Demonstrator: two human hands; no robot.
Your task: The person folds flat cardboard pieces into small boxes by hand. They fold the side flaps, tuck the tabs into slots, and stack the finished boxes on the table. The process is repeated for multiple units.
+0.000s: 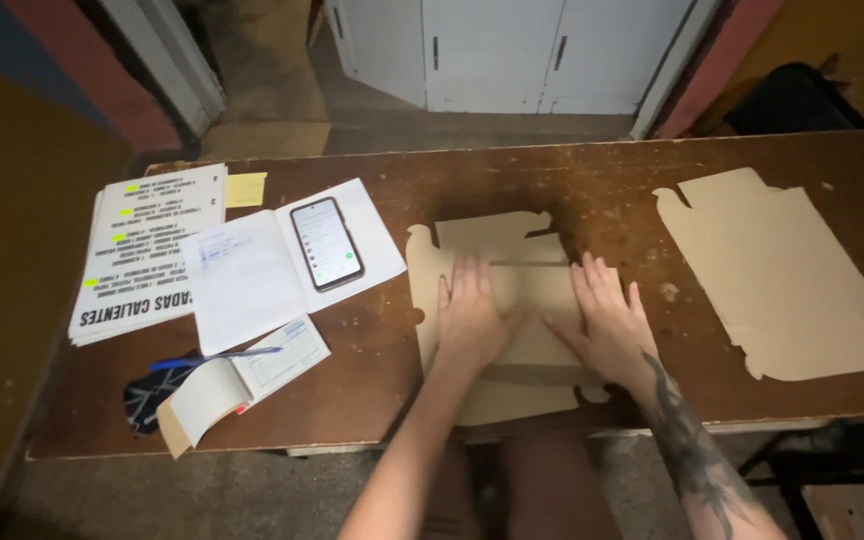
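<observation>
Centrally, in the head view, a flat cardboard blank lay on the wooden table, near its front edge. Both hands were spread palm-down on the blank, side by side, fingers extended, gripping nothing. The left hand pressed the blank's left part; the right hand pressed its right part, thumbs angled toward each other. A second blank lay flat, well apart, at the table's right end. Left of the hands, a phone rested on white paper. Printed sheets lay at the table's left end, with a notebook and blue pen nearer the front edge.
</observation>
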